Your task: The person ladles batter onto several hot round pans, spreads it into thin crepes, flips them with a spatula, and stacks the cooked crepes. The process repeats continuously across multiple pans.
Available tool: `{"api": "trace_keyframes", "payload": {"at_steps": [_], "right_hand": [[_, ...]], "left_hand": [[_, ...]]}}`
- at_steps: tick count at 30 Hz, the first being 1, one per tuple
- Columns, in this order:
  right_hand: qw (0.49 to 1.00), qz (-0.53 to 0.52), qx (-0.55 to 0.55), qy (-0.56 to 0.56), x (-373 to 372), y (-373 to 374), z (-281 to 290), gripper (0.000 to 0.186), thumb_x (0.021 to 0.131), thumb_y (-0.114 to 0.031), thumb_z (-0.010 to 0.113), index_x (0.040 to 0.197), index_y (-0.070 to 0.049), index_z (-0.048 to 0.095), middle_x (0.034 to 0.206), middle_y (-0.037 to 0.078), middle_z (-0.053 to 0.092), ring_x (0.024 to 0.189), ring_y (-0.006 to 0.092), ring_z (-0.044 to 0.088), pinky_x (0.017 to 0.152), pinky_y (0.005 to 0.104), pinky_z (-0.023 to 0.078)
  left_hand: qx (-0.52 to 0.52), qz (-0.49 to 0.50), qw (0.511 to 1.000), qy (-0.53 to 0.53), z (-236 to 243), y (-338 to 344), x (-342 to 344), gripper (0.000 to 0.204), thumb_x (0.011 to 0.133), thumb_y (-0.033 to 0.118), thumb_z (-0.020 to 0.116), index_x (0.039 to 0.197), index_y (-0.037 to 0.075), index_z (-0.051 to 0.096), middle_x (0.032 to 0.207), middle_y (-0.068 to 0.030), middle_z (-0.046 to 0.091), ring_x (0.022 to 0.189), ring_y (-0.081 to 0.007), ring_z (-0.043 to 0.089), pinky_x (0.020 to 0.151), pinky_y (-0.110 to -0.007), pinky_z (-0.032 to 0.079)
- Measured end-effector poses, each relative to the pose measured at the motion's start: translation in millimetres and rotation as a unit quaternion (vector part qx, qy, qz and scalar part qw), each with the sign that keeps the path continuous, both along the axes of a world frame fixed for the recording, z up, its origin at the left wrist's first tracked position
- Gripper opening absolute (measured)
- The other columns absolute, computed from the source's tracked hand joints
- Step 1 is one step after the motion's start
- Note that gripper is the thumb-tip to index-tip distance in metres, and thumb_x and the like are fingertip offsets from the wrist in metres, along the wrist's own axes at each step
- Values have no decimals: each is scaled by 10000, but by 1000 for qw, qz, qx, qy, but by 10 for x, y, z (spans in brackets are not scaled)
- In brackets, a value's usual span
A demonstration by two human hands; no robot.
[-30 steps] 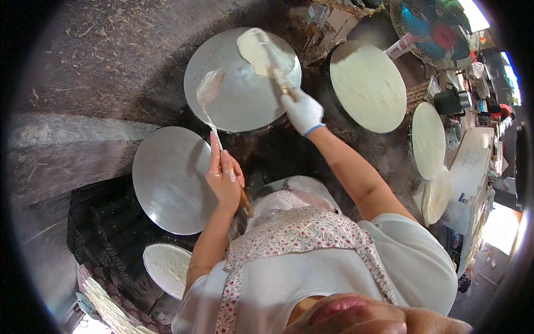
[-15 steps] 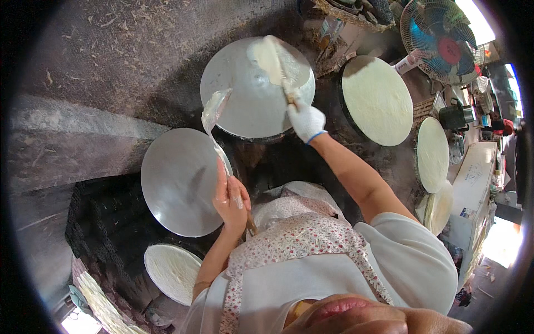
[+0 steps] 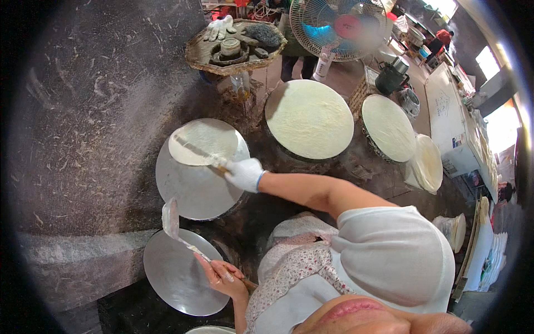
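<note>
My gloved right hand (image 3: 243,173) grips the handle of a flat metal spreader (image 3: 192,147), whose blade lies in a round layer of pale batter (image 3: 207,133) on a grey griddle (image 3: 192,192). The batter covers the upper part of that griddle. Below it, my bare left hand (image 3: 222,274) holds a long-handled ladle (image 3: 171,217) coated with batter, its bowl over the griddle's lower left edge. A second, bare griddle (image 3: 172,278) lies under the ladle's handle.
Cream-covered griddles (image 3: 308,118) (image 3: 387,128) curve away rightward, beside stacked pale rounds (image 3: 428,164). Behind stand a wicker tray (image 3: 200,53) with a white glove, a fan (image 3: 336,28), a dark kettle (image 3: 391,77) and a white chest (image 3: 453,117). A person (image 3: 444,38) is far back.
The batter has spread from a small patch into a wide round, with my right hand moving leftward across it. My view has turned, bringing the tray and more of the room into sight.
</note>
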State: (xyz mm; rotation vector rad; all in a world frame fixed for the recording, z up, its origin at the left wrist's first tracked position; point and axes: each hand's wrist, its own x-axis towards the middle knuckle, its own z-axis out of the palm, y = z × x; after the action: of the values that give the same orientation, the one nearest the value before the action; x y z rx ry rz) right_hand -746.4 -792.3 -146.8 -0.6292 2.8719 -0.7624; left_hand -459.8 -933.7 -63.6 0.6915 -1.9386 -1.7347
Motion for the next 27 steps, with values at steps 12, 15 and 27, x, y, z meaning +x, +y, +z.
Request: {"api": "trace_keyframes", "payload": {"at_steps": [12,15,27], "right_hand": [[999,43,-5,-20,-218,236,85,328,1011,-355,541,1230,-164,693,789,155,738,700,386,727,660,504,592],[998,47,-33,16,-321,267,-256,350,1007,-344,532,1291,-198,675,828,158,746,740,393,732,687,524,590],[984,152,82,-47,-576,-12,-102,375,1029,-379,480,1214,-164,726,819,176,749,730,385,733,681,525,588]], "left_hand": [[-21,42,999,0,131,309,-40,530,1166,189,367,1675,71,281,625,5,432,435,-55,375,357,-237,328],[-42,40,998,-6,12,403,-58,537,1168,215,381,1675,70,281,627,3,435,439,-52,380,362,-236,325],[-8,85,996,-3,123,725,-222,578,1105,89,475,1659,47,317,655,2,504,483,-70,456,421,-237,378]]}}
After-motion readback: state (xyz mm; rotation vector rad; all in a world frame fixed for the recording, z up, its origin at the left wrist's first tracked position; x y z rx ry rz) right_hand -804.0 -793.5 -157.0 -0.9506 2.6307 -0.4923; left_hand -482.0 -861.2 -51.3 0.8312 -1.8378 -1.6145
